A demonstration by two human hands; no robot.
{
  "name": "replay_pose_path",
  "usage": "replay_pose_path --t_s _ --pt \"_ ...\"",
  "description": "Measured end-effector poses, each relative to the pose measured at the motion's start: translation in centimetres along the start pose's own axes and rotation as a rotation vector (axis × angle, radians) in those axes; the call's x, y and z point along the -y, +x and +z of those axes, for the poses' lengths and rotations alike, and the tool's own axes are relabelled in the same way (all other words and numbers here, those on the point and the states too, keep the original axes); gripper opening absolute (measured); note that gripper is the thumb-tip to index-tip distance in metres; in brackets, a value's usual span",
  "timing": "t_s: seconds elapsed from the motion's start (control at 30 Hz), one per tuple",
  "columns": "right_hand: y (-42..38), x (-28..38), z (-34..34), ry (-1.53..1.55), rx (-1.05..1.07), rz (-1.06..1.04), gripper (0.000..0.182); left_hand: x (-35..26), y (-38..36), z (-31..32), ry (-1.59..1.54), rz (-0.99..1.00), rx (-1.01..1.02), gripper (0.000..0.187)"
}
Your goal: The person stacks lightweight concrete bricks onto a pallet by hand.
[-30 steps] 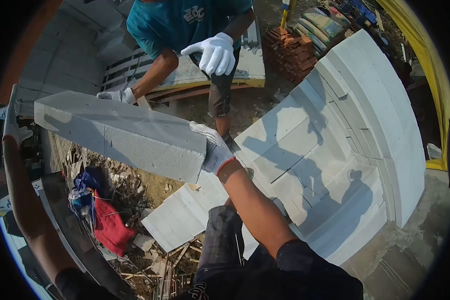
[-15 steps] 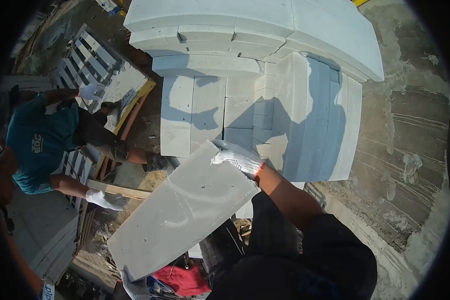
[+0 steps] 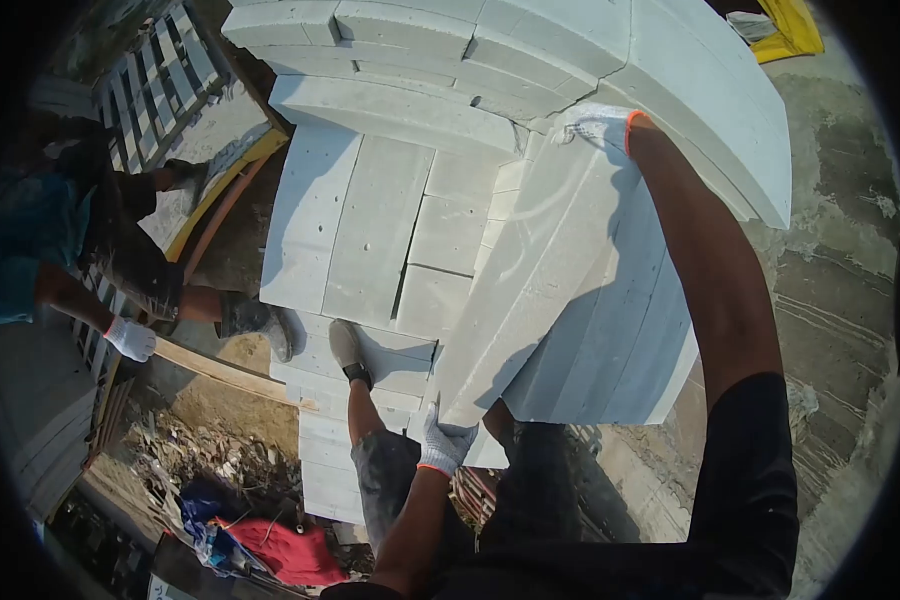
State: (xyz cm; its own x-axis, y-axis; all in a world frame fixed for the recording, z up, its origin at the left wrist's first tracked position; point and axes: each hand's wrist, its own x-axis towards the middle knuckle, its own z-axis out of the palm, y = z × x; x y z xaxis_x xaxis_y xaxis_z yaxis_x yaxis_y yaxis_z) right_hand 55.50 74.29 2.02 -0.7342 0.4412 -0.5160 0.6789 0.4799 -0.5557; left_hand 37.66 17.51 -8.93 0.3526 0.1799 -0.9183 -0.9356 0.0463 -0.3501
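A long pale grey concrete block (image 3: 532, 272) lies tilted over the block stack, one end toward me and the other pointing away. My right hand (image 3: 600, 124), in a white knit glove with an orange cuff, is closed over its far end. My left hand (image 3: 446, 442), gloved the same way, grips the near end from below, with the thumb up against the edge. Beneath and beside it are flat rows of similar blocks (image 3: 378, 225). More blocks (image 3: 610, 340) stand on edge to the right, partly in shadow.
Higher block layers (image 3: 400, 32) rise at the far side. My shoe (image 3: 346, 348) rests on lower blocks. At left a co-worker's gloved hand (image 3: 130, 340) hangs near a wooden plank (image 3: 225, 368) and a slatted pallet (image 3: 160, 85). Red cloth (image 3: 288, 550) lies among rubble below.
The block has swung from the lower left onto the stack and turned. My right hand has moved far forward, my left hand up and right. The co-worker has shifted left and down.
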Motion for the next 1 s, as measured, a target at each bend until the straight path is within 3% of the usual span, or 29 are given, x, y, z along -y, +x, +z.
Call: replay_pose_path --t_s 0.03,0.07,0.13,0.23,0.27,0.33,0.4,0.43,0.47,0.53,0.57,0.63,0.67,0.73,0.8,0.87,0.9,0.97,1.0 --pt "0.0 0.1 0.4 -0.176 -0.054 -0.161 0.022 -0.1 0.1 0.1 0.014 0.023 -0.035 0.050" --pt "1.8 0.2 1.4 -0.176 -0.050 -0.168 0.022 -0.6 0.4 -0.3 0.007 0.027 -0.035 0.050" --pt "6.2 -0.8 3.8 0.635 0.136 0.167 0.023 -2.2 1.1 -1.2 -0.016 0.116 -0.031 0.051" --pt "10.6 -0.1 7.7 0.448 0.244 0.029 0.023 -5.5 1.6 -3.6 -0.043 0.211 -0.076 0.050" --pt "10.0 1.2 8.0 0.132 0.237 0.124 0.030 -7.3 2.0 -4.5 -0.049 0.246 -0.058 0.051" --pt "8.2 5.0 9.7 0.090 0.241 0.398 0.041 -11.6 -0.3 -3.9 0.060 0.366 -0.212 0.048" --pt "6.7 1.0 15.9 0.672 0.140 0.704 0.038 -21.2 -4.3 1.7 0.207 0.524 -0.030 0.049" --pt "5.8 -2.2 20.7 0.978 0.001 0.828 0.032 -26.1 -4.1 2.4 0.288 0.596 -0.117 0.051" --pt "4.2 2.2 20.7 1.357 -0.227 1.083 0.023 -31.0 -3.6 4.5 0.380 0.702 -0.245 0.046" --pt "2.8 -3.6 30.8 1.475 -0.360 0.767 0.022 -38.0 -4.1 13.1 0.660 0.815 -0.235 0.046" --pt "2.1 -5.3 34.2 1.485 -0.355 0.754 0.022 -40.9 -3.4 17.8 0.799 0.918 -0.315 0.044" --pt "2.7 -7.3 38.5 1.601 -0.769 0.592 0.028 -44.4 -2.5 27.3 1.020 0.943 -0.306 0.034" --pt "3.3 -6.1 38.2 1.615 -0.777 0.605 0.028 -45.5 -1.6 31.1 1.102 0.952 -0.248 0.039" --pt "5.2 -0.4 32.3 1.813 -1.008 0.746 0.034 -46.4 0.1 37.8 1.178 0.916 -0.247 0.045" --pt "8.0 6.5 24.0 1.796 -1.158 1.109 0.041 -45.8 2.0 43.1 1.177 0.934 -0.207 0.044" --pt "8.8 3.3 25.0 2.018 -1.315 0.552 0.055 -46.1 5.1 46.5 1.204 0.959 -0.097 0.042" --pt "9.5 1.6 25.7 2.015 -1.327 0.564 0.055 -46.1 6.0 47.1 1.203 0.998 0.003 0.040" --pt "11.3 -0.5 27.1 2.121 -1.349 0.381 0.071 -44.6 6.1 47.5 1.277 1.022 -0.021 0.039" --pt "12.3 0.4 26.2 2.117 -1.363 0.373 0.071 -43.8 6.2 48.2 1.345 1.057 -0.020 0.038"
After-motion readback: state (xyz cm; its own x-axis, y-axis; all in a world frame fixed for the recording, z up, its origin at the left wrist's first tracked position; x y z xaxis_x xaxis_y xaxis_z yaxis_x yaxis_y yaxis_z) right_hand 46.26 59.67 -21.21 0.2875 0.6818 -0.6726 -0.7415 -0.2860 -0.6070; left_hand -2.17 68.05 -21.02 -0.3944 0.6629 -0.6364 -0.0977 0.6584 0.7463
